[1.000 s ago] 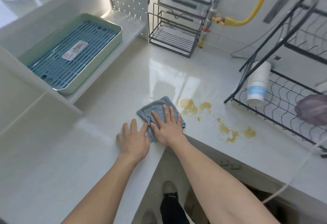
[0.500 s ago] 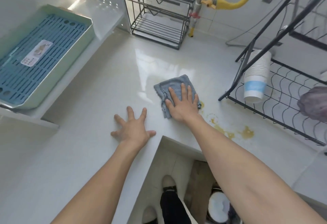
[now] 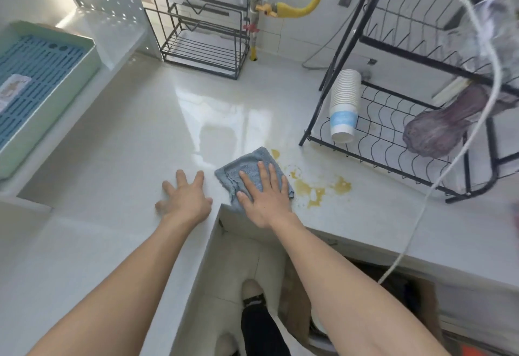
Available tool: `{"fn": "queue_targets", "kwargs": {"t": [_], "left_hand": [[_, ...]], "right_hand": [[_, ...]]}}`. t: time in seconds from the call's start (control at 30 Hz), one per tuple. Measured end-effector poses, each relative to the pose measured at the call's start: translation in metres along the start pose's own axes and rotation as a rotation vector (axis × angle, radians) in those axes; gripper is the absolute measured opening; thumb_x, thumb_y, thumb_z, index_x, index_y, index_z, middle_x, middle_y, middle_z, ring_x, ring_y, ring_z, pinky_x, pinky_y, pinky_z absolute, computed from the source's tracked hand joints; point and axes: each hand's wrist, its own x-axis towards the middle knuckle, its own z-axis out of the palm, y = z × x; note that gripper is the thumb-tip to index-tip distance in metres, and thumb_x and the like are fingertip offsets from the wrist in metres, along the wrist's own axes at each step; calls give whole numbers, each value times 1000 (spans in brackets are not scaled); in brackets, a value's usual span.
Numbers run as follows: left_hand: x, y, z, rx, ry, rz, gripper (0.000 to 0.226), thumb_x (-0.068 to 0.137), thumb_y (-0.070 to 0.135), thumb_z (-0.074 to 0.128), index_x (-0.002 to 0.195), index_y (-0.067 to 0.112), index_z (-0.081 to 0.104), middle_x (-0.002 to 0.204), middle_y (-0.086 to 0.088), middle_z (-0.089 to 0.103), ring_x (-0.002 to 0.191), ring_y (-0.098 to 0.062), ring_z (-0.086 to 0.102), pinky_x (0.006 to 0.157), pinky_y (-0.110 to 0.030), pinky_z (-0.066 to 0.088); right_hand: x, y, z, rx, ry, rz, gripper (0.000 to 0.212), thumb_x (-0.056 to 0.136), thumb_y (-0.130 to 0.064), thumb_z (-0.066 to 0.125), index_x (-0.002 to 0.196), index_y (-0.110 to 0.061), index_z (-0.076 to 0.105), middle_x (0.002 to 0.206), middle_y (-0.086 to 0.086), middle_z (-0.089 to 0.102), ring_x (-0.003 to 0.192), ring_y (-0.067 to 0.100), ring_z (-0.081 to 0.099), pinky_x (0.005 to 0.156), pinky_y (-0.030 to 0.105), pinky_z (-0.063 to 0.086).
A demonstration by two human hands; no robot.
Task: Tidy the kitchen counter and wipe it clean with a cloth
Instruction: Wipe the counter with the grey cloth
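The right hand (image 3: 265, 195) lies flat, fingers straight, pressing the blue cloth (image 3: 247, 168) onto the counter (image 3: 140, 136) by its inner corner — the yellow spill (image 3: 317, 189) lies just right of it — while the left hand (image 3: 185, 198), splayed, braces alongside.

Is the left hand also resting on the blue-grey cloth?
No, the left hand lies flat on the bare white counter beside the folded blue-grey cloth; only the right hand presses it.

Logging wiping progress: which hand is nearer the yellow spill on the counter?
Right. The right hand presses the blue cloth beside the yellow spill; the left hand rests flat, farther left.
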Motion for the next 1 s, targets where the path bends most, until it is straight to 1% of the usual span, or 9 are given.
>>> {"fn": "queue_targets", "kwargs": {"t": [0.1,0.2,0.3,0.43,0.53,0.63,0.73,0.87,1.0], "left_hand": [[-1,13,4,58,44,114,61,93,49,49,148,39,24,159,-5,9,142,-39,15,102,-62,36],[9,32,2,80,41,162,59,93,53,45,147,42,23,160,-4,7,143,-39,11,103,-64,32],[17,48,2,71,6,140,63,92,60,47,146,48,17,161,-2,1,145,-42,4,100,-67,35],[23,53,4,102,-3,105,70,93,60,50,149,51,9,163,-1,-4,146,-44,-2,99,-70,37],[22,54,5,104,-8,105,71,94,60,49,150,51,7,163,0,-5,146,-43,-2,100,-70,36],[19,56,3,104,-9,105,69,95,58,46,151,49,6,163,-1,-5,147,-43,-1,102,-68,36],[11,63,9,84,6,114,61,98,50,43,151,43,13,160,-3,2,144,-41,7,100,-64,39],[-14,74,29,136,28,198,56,99,38,40,150,41,15,156,-4,8,140,-40,14,96,-59,42],[-37,93,44,188,38,323,54,98,32,39,147,41,18,156,-6,10,136,-43,17,95,-57,42]], "right_hand": [[14,14,-14,17,1,47,59,101,-63,6,155,-47,-13,161,2,-36,146,26,-38,118,55,-19],[41,21,-31,46,11,91,61,101,-63,8,156,-45,-13,160,4,-36,146,29,-37,118,55,-21],[68,26,-44,80,27,121,62,101,-63,10,156,-44,-11,161,5,-36,146,29,-36,116,54,-23],[87,33,-54,92,45,129,63,100,-63,10,156,-45,-11,161,5,-35,147,30,-35,116,55,-23],[76,33,-49,102,42,141,63,101,-63,10,156,-43,-13,161,5,-36,146,30,-37,116,55,-23],[47,32,-35,107,42,144,63,101,-62,9,156,-42,-16,160,6,-36,145,30,-38,117,55,-22],[9,38,-17,99,43,143,62,101,-61,9,156,-43,-14,161,5,-35,145,29,-38,118,55,-21],[-25,63,-7,87,29,166,61,102,-62,10,156,-45,-12,162,3,-34,146,27,-36,119,54,-19],[-46,104,-10,122,38,273,62,101,-64,10,156,-46,-12,162,2,-33,148,26,-34,119,53,-18]]}}
